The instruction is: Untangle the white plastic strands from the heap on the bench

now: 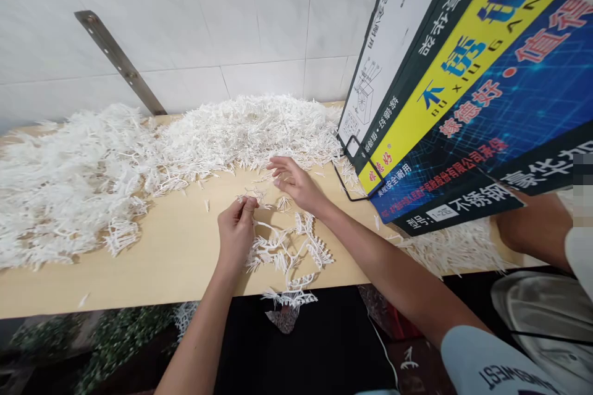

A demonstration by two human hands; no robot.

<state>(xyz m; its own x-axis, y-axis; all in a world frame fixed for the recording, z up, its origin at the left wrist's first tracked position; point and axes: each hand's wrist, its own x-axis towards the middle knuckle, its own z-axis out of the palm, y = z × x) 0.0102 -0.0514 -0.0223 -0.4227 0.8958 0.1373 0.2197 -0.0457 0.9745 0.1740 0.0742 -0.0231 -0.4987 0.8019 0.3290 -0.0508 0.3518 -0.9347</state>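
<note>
My left hand [235, 229] is closed in a pinch on a white branched plastic sprig [269, 253]. Thin stems with clusters of small spiky tips spread from beside that hand across the tabletop to its front edge. My right hand [296, 184] is a little farther back and to the right, its fingers stretched out and apart, with nothing visible in them. Small loose white tufts [283, 202] lie between the two hands. Just behind the right hand is a heap of similar white pieces [250, 129].
A larger white pile [69, 179] covers the left of the wooden table [176, 259]. A big printed box [463, 86] stands at the right with a black wire loop [354, 197] at its corner. More white pieces and another person's arm [532, 231] are beyond it. A metal bracket [120, 62] leans against the tiles.
</note>
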